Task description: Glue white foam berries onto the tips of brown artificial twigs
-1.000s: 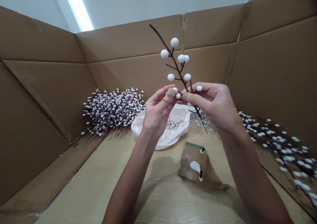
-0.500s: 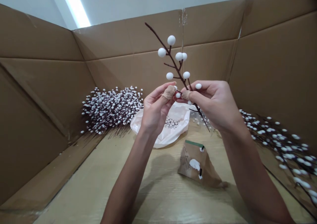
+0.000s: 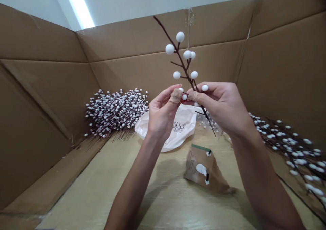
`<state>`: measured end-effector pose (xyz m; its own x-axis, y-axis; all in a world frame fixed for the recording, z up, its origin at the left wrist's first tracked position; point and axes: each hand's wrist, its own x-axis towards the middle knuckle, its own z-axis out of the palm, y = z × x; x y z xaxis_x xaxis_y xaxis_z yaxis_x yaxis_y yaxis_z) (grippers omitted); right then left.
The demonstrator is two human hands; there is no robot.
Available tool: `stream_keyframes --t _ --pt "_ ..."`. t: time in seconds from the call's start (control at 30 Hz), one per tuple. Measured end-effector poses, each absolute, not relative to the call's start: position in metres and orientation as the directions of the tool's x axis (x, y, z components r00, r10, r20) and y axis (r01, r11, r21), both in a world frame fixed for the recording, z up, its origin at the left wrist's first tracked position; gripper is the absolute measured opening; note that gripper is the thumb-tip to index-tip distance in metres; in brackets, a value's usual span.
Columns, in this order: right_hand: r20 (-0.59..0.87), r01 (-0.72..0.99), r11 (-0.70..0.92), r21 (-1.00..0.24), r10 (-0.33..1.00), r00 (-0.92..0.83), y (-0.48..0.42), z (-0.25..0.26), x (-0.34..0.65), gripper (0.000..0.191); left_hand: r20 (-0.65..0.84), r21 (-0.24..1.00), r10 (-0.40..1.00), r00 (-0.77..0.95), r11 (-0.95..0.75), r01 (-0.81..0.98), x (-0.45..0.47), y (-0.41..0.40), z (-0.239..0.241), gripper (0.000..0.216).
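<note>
A dark brown artificial berry branch (image 3: 184,67) with white berries slants up to the left in front of me. My right hand (image 3: 222,104) pinches its stem low down between thumb and fingers. To the left of the stem, my left hand (image 3: 163,113) is closed on a white berry (image 3: 181,90) that shows just above its thumb. Another white berry (image 3: 184,97) sits between the two thumbs. Beige tape wraps both thumbs. Whether the pinched berry is fixed to a twig is hidden by the fingers.
A white plastic bag (image 3: 178,143) with loose white berries lies behind my hands. Nearer stands a folded brown paper packet (image 3: 203,169) with white glue-like smears. A berry branch pile (image 3: 117,113) lies left, more branches (image 3: 292,148) right. Cardboard walls (image 3: 142,74) enclose the table (image 3: 96,189).
The branch's upper end has shifted slightly up and to the right. Both hands keep the same hold, and the whole view has moved a little.
</note>
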<state>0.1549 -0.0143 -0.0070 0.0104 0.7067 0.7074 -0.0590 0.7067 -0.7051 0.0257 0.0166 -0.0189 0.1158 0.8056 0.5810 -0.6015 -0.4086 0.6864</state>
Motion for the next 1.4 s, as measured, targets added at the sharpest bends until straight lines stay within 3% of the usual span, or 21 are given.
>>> stream_keyframes --t 0.47,1.4 --pt "0.735 -0.04 0.734 -0.678 0.676 -0.049 -0.012 -0.007 0.156 0.018 0.577 0.693 0.814 0.075 -0.438 -0.573 0.028 0.016 -0.019 0.007" --pt "0.73 -0.021 0.733 -0.68 0.674 -0.116 -0.014 -0.009 0.155 0.021 0.517 0.796 0.81 0.278 -0.335 -0.503 0.004 0.017 -0.01 0.008"
